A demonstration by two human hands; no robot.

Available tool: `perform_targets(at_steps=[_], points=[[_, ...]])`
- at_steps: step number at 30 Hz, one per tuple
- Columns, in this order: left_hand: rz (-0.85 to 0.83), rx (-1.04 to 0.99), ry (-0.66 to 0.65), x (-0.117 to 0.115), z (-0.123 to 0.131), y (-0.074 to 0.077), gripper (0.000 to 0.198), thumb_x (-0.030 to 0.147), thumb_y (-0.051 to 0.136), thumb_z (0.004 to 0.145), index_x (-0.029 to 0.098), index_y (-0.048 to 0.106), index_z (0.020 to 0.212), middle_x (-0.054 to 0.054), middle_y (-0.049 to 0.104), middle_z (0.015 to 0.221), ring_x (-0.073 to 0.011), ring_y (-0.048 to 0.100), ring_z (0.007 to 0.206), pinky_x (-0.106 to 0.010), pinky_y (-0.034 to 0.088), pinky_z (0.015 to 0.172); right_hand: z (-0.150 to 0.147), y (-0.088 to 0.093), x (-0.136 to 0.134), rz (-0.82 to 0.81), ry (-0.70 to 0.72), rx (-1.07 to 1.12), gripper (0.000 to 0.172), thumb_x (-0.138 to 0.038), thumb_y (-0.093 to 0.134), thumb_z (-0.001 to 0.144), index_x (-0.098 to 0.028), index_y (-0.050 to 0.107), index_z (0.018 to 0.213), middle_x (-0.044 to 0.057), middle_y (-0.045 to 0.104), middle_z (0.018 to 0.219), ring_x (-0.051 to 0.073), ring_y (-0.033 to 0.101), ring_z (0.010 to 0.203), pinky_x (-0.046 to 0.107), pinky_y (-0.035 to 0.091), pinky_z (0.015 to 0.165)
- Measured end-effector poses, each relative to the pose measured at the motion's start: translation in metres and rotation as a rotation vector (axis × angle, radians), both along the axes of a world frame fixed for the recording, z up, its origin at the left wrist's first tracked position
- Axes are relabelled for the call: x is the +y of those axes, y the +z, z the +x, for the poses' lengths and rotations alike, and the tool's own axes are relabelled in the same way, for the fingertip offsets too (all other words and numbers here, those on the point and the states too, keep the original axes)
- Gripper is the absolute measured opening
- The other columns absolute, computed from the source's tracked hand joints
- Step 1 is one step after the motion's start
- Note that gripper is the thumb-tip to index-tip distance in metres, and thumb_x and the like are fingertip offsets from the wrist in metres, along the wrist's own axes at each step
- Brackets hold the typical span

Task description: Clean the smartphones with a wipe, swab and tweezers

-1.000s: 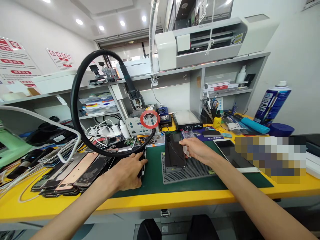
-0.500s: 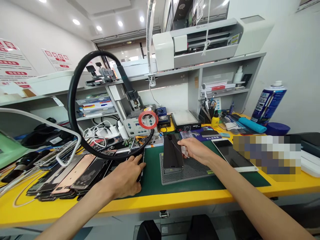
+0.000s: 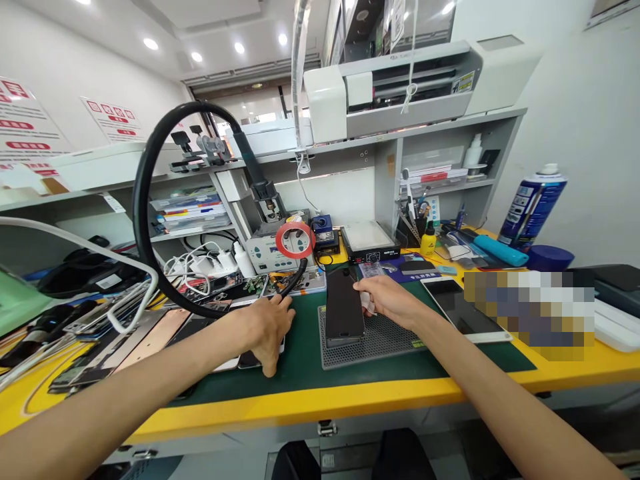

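My left hand (image 3: 267, 328) curls palm-down over a dark phone (image 3: 249, 360) at the right end of a row of phone parts, fingers closed round its edge. On a grey perforated mat (image 3: 385, 341) lies a black phone (image 3: 344, 310), face down. My right hand (image 3: 389, 299) rests against its right edge and pinches a small white piece between fingers and thumb.
Several phone backs and frames (image 3: 125, 347) cover the yellow bench at left. A black hose loop (image 3: 145, 200) arches over them. Behind stand a rework station (image 3: 270, 250), red tape roll (image 3: 295, 239), black heater box (image 3: 370, 243), blue spray can (image 3: 531, 207) and a tablet (image 3: 463, 308).
My left hand has drawn the dark phone out of the row, nearer to the bench's front edge. My right hand and the black phone have barely moved.
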State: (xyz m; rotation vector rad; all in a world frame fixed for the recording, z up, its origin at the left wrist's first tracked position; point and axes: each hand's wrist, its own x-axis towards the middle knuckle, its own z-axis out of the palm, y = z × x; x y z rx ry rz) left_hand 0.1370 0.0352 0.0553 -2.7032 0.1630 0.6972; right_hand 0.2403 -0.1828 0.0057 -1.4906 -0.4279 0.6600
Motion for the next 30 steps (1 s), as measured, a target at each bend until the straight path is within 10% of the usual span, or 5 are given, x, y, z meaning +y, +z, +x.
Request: perform_targets(at_steps=[16,23,30], points=[[-0.045,0.126,0.099,0.012,0.038,-0.010,0.136,0.045,0.089,0.009,0.022,0.052,0.138,-0.018,0.037,0.151,-0.0481,0.037,0.133,-0.051,0.044,0.100,0.007,-0.008,-0.001,0.015,0.012,-0.028,0.034,-0.033,0.057,0.083,-0.017,0.054,0.053,0.004,0.055,0.053,0.012,0.050,0.050,0.026,0.040,0.052],[0.067,0.251,0.079,0.009,0.033,-0.003,0.143,0.054,0.085,0.032,0.017,0.020,0.154,-0.019,0.011,0.159,-0.0436,0.024,0.141,-0.052,0.039,0.104,0.008,-0.009,-0.001,0.014,0.009,-0.039,0.034,-0.031,0.056,0.084,-0.016,0.055,0.053,0.005,0.056,0.054,0.013,0.052,0.051,0.027,0.038,0.051],[0.030,0.216,0.048,0.001,0.024,0.004,0.138,0.048,0.085,0.032,0.014,0.025,0.152,-0.024,0.021,0.156,-0.0457,0.028,0.139,-0.052,0.039,0.104,0.005,-0.003,-0.001,0.002,-0.008,-0.052,0.036,-0.030,0.054,0.084,-0.017,0.053,0.050,0.005,0.054,0.052,0.013,0.051,0.050,0.026,0.038,0.051]])
